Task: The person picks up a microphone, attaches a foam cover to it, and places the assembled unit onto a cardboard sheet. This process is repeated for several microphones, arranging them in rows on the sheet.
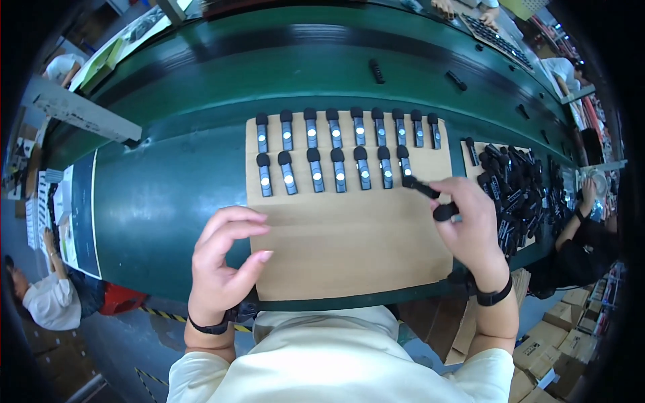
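Note:
A sheet of brown cardboard [349, 248] lies before me with two rows of small clip-on microphones on it. Each microphone [360, 134] has a grey body and a black foam top, and most show a light round spot. My right hand [470, 225] is closed over the sheet's right part, pinching a black clip-on microphone [424, 189] just below the near row's last one. A second black foam top [445, 212] sticks out from under those fingers; its body is hidden. My left hand [227, 258] hovers at the sheet's left edge, fingers curved apart, holding nothing.
A heap of black microphones [514, 188] lies on another cardboard piece at the right. Loose ones, such as a black microphone [377, 71], lie on the dark green belt [302, 74] behind. Co-workers sit left, right and across. A metal post [87, 114] stands at the left.

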Motion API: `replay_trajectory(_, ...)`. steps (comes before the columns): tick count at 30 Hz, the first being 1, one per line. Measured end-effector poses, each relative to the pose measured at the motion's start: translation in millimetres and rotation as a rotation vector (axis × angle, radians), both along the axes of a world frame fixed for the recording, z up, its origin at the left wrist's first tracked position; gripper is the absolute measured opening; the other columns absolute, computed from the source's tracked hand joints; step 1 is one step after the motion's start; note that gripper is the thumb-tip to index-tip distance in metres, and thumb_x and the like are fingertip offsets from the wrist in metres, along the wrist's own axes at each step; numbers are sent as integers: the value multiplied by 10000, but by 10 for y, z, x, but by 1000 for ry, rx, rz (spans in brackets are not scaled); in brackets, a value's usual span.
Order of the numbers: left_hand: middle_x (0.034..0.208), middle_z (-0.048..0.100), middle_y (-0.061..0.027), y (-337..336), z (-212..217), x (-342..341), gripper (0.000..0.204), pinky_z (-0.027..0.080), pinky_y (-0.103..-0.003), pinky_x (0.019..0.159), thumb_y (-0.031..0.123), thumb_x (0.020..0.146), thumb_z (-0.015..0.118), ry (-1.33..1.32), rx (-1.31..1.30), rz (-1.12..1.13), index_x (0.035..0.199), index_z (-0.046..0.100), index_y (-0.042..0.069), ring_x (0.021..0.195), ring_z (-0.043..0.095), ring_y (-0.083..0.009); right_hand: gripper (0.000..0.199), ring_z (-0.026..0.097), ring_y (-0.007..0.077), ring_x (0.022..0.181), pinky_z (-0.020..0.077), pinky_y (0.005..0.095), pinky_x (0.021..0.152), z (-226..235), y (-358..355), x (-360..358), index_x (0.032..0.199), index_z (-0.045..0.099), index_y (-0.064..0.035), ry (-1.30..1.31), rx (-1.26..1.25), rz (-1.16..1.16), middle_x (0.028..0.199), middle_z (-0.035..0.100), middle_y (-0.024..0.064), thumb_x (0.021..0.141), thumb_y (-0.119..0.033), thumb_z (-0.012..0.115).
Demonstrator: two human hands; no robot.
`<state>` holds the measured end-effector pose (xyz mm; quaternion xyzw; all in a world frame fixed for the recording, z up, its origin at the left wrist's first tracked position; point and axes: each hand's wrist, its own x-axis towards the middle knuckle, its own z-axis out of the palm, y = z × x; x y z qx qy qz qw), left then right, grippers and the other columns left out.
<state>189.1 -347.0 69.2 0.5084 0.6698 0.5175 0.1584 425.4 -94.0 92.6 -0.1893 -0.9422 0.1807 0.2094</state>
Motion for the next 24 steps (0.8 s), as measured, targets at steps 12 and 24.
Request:
replay_trajectory(12,1060,630,-146,-22,-95,-180,220,458,-352,892,5,747,700,-33,-23,116,958,642,-13,993,594,-252,216,635,311,785,507,381,652,-311,257,97,888,597,-24,-190,162,33,871,638,112,697,16,687)
replay_trajectory(24,1059,630,-148,-16,-81,-143,218,460,-350,888,25,753,706,-30,-48,109,958,643,-11,988,599,-256,249,626,284,779,510,334,698,-121,156,97,950,586,-5,-135,-4,-34,907,602,130,724,53,672)
